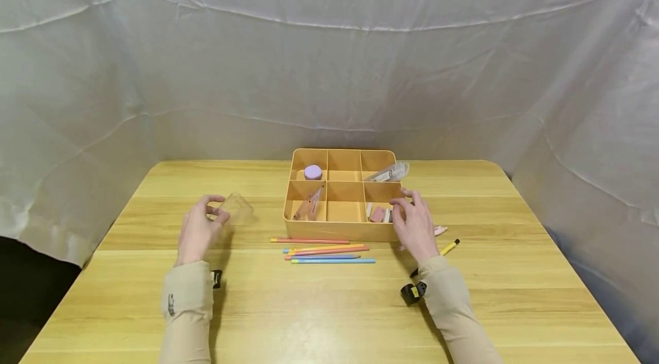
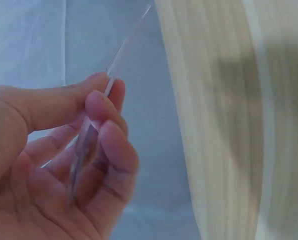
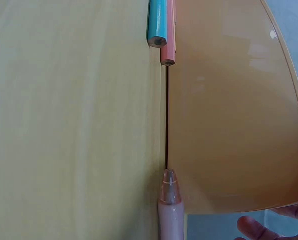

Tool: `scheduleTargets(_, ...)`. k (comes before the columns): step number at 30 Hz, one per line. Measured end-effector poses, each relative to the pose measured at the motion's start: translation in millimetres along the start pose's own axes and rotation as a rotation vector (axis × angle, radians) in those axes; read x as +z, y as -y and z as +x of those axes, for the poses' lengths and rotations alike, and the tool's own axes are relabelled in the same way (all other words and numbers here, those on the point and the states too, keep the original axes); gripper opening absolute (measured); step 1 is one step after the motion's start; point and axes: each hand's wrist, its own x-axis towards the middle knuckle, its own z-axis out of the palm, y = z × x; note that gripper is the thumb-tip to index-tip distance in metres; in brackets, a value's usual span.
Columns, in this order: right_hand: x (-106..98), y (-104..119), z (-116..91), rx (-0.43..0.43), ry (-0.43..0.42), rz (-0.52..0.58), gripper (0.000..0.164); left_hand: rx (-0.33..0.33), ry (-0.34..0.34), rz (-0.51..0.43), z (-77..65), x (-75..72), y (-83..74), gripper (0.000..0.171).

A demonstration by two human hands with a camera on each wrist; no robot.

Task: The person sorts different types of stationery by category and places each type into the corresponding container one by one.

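My left hand (image 1: 198, 232) pinches a clear set square (image 1: 243, 202) between thumb and fingers, above the table on the left. In the left wrist view the set square (image 2: 126, 47) appears nearly edge-on. My right hand (image 1: 416, 226) is at the front right corner of an orange divided box (image 1: 334, 230), its fingers bent and apart over the rim. Below those fingers, the front right compartment holds a pink eraser (image 1: 377, 214) and whitish pieces. Only some fingertips (image 3: 251, 228) show in the right wrist view, beyond the box corner; nothing is visible between them.
Several colored pencils (image 1: 329, 261) lie before the box. A yellow-and-black pen (image 1: 450, 246) lies partly under my right wrist, near a pink pen (image 3: 171, 220). Other compartments hold a lilac round item (image 1: 312, 172), a clear case (image 1: 391, 172) and a triangular ruler (image 1: 312, 205).
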Motion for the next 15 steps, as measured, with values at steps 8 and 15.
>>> scheduleTargets(8,0,0,0,-0.003,-0.002,-0.001,0.026,0.017,-0.178,-0.117,0.0,-0.9,-7.4,0.036)
scheduleTargets(15,0,0,0,0.003,0.005,-0.003,0.026,0.037,-0.341,-0.211,0.4,0.6,-13.3,0.033)
